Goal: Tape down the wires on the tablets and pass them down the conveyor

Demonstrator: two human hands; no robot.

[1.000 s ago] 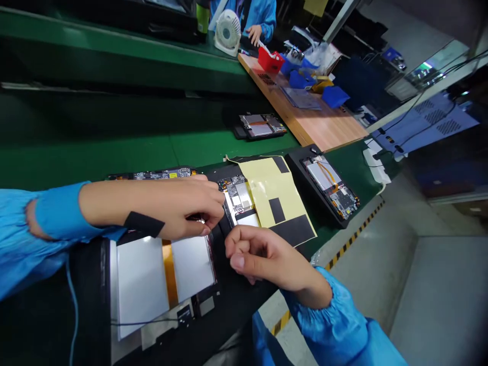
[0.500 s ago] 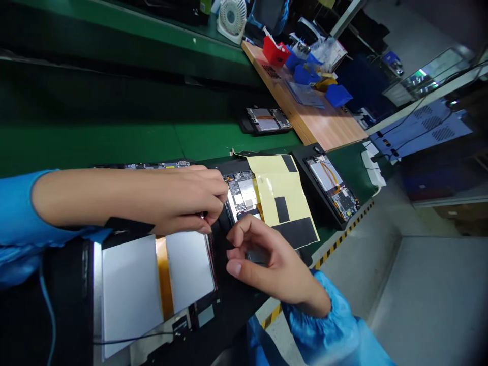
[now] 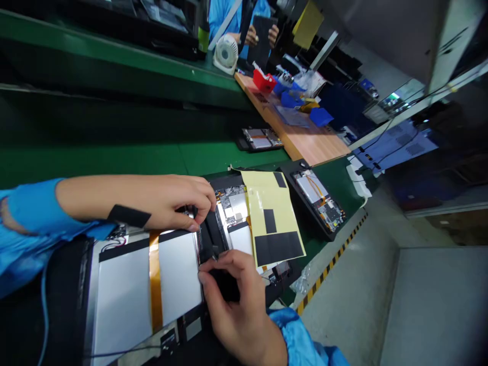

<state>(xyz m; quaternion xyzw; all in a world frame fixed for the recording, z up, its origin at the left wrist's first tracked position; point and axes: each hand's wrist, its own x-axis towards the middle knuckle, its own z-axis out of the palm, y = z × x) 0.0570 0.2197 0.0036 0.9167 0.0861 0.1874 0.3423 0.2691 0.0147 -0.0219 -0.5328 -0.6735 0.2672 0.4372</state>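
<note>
An opened tablet-like device lies in front of me, with a large silver-white battery (image 3: 122, 290) crossed by orange tape (image 3: 155, 282). My left hand (image 3: 179, 201) rests over its upper part, fingers curled down at the upper right corner; what they grip is hidden. At the battery's right edge my right hand (image 3: 240, 305) has thumb and index finger pinched together; anything between them is too small to name. A black tape piece (image 3: 129, 215) sticks to my left wrist. Right of the hands, a yellow backing sheet (image 3: 272, 195) with black patches lies over a second opened device (image 3: 232, 206).
More opened devices lie on the bench, one at the right (image 3: 318, 198) and one farther back (image 3: 262, 138). Behind are a wooden board (image 3: 301, 137), red bin (image 3: 264, 81), blue bins (image 3: 321, 117) and a white fan (image 3: 226, 52). A co-worker's hands hold a dark panel (image 3: 261, 40).
My right hand has moved left and down to the battery's edge, and its thumb and index finger have closed together. The view has shifted, and a co-worker shows at the back.
</note>
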